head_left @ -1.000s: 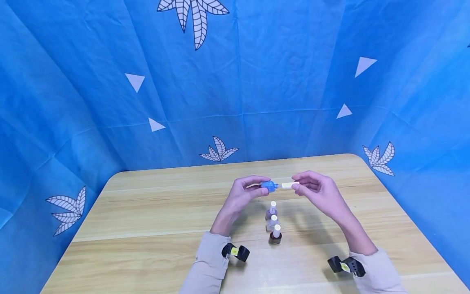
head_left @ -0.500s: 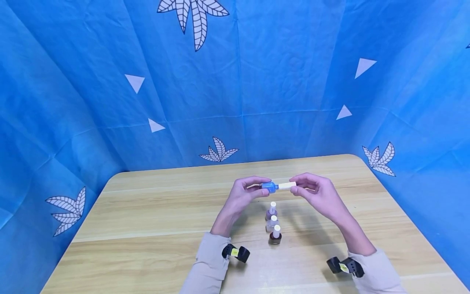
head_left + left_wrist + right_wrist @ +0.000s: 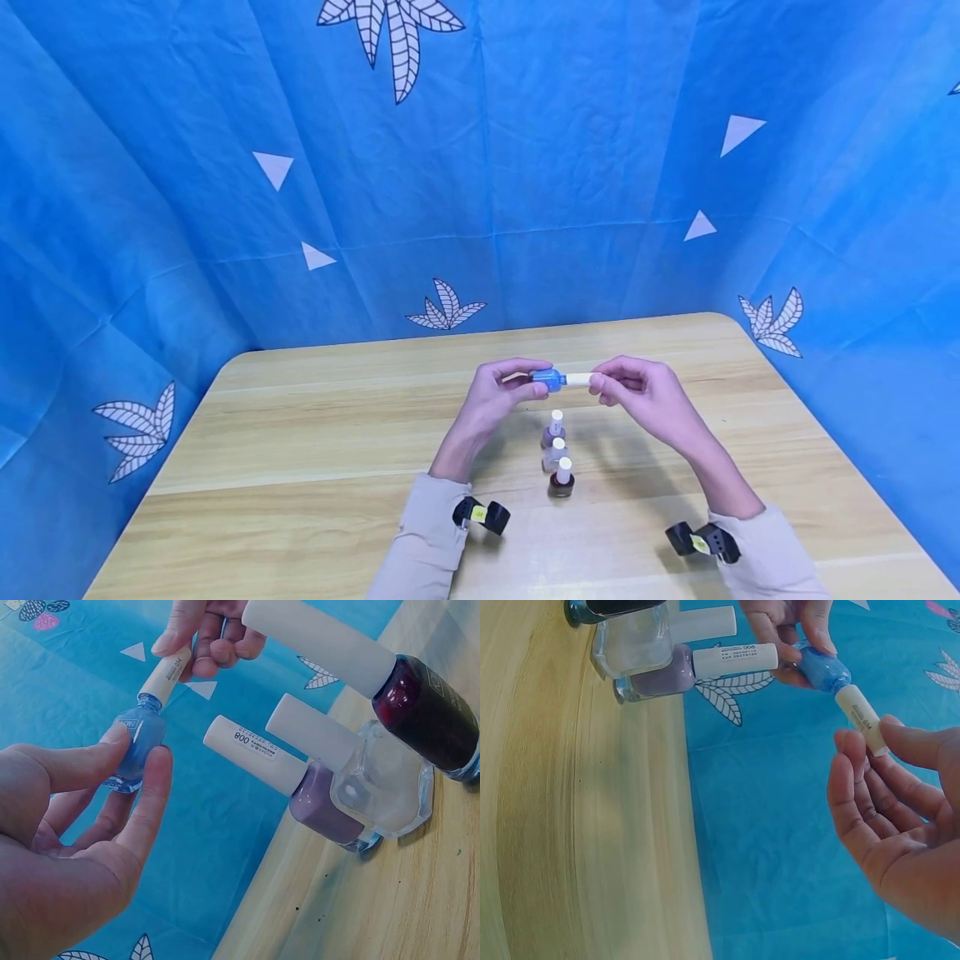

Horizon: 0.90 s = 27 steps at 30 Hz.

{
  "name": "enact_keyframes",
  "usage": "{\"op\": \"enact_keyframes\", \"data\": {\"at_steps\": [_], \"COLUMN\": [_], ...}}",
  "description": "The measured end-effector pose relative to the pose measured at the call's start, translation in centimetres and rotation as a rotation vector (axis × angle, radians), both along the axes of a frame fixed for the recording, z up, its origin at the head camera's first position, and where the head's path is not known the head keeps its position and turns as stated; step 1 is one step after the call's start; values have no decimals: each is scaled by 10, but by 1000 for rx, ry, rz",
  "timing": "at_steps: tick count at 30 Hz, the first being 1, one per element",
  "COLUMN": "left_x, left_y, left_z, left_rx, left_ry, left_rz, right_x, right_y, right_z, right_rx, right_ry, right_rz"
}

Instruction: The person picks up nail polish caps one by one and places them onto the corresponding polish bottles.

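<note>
A blue nail polish bottle (image 3: 549, 380) lies sideways in the air over the table, pinched between the thumb and fingers of my left hand (image 3: 491, 400). Its long white cap (image 3: 861, 718) sits against the bottle's neck and points right. My right hand (image 3: 651, 400) pinches the cap's far end between thumb and fingers. In the left wrist view the blue glass (image 3: 141, 739) shows between my left thumb and fingers. Below the hands, three more polish bottles stand upright in a row: a mauve one (image 3: 324, 802), a clear one (image 3: 386, 780) and a dark red one (image 3: 561, 485).
The light wooden table (image 3: 300, 433) reaches back to a blue curtain (image 3: 600, 208) printed with white leaves and triangles. A black wrist camera (image 3: 480, 514) is strapped over the left sleeve, another black camera (image 3: 703, 543) over the right one.
My right hand has moved left with the white cap, and the gap between cap and bottle neck has closed. My left hand holds the blue bottle in nearly the same place.
</note>
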<state>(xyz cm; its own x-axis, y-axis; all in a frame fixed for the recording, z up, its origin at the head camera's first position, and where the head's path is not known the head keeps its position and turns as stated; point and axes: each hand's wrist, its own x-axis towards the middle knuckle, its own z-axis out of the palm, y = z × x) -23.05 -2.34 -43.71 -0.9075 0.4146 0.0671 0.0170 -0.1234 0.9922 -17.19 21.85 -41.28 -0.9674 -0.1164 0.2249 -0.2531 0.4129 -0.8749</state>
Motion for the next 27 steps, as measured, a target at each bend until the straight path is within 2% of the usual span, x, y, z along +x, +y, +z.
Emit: {"op": "enact_keyframes", "data": {"at_steps": [9, 18, 27], "left_x": [1, 0, 0], "left_y": [1, -1, -1], "left_z": [1, -1, 1], "left_rx": [-10, -20, -21], "left_ry": [21, 2, 9], "left_rz": [-13, 20, 13], "right_x": [0, -3, -2], "right_y": [1, 3, 4], "right_z": [1, 0, -2], "right_rx": [35, -41, 41], "right_ry": [19, 36, 44], "right_rz": [-7, 23, -1]}}
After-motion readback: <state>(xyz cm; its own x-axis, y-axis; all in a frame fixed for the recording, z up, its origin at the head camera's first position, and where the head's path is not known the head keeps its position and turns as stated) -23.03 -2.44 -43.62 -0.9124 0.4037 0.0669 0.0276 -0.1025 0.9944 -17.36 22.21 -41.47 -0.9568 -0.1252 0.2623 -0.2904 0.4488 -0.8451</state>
